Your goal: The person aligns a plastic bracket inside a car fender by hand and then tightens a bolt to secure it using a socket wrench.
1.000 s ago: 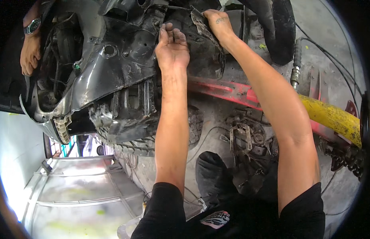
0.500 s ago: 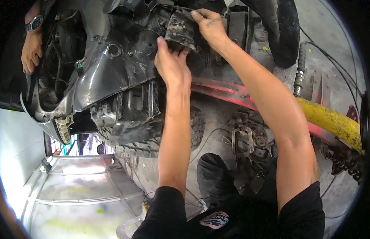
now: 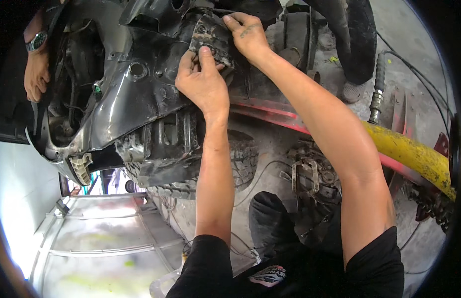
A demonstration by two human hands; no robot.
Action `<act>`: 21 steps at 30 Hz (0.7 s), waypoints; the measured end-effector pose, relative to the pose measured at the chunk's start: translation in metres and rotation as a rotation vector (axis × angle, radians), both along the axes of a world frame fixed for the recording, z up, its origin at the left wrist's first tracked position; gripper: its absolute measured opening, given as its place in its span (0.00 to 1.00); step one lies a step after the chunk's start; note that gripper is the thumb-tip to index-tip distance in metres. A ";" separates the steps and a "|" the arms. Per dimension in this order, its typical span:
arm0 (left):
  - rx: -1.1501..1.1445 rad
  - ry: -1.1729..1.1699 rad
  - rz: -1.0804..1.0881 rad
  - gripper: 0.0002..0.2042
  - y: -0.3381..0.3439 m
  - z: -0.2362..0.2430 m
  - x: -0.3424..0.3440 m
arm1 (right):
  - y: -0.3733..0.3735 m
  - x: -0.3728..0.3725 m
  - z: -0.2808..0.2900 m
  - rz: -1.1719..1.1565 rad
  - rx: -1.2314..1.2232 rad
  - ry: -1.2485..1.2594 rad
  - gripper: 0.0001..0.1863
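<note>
At the top middle, a worn black metal piece [image 3: 204,34] with scuffed, dirt-crusted patches stands against the dark vehicle body. My left hand [image 3: 203,84] grips its lower edge, thumb on the front face and fingers curled behind. On the upper right edge of the same piece, my right hand [image 3: 249,39] is closed in a pinch. Whether the piece is loose or still fastened I cannot tell. Left of it spreads a dented black body panel [image 3: 114,107] with a round hole.
Another person's hand [image 3: 37,82] with a wristwatch rests at the far left. A tyre [image 3: 240,159] lies below the panel. Red [image 3: 275,115] and yellow [image 3: 409,146] metal bars cross the right side. Metal parts [image 3: 310,174] are piled on the concrete floor, and a dark-trousered leg stands top right.
Both hands and the metal piece have shifted a little left in view. My left thumb has moved from beside the piece onto its front face.
</note>
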State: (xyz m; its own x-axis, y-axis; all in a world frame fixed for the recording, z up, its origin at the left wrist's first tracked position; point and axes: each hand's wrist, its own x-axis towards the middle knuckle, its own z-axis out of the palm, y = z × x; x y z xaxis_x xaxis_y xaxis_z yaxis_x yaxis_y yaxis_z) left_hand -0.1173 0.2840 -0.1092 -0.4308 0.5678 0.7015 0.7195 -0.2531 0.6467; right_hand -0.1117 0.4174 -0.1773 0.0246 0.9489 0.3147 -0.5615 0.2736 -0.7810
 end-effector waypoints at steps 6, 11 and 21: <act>-0.071 -0.055 -0.033 0.08 0.002 0.013 0.001 | 0.002 0.002 0.000 0.022 -0.005 -0.005 0.17; -0.067 -0.068 -0.029 0.07 -0.002 0.007 -0.003 | 0.001 0.015 -0.002 0.062 0.038 -0.022 0.16; -0.142 -0.057 -0.056 0.08 0.000 0.017 -0.004 | 0.000 0.020 -0.005 0.130 0.013 0.002 0.16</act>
State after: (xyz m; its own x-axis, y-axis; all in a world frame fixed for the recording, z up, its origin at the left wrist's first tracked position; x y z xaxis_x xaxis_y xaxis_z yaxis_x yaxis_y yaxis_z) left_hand -0.1210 0.2843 -0.0922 -0.4323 0.6841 0.5876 0.6680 -0.1948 0.7182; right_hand -0.0920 0.4179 -0.1819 -0.0974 0.9401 0.3266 -0.5948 0.2082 -0.7765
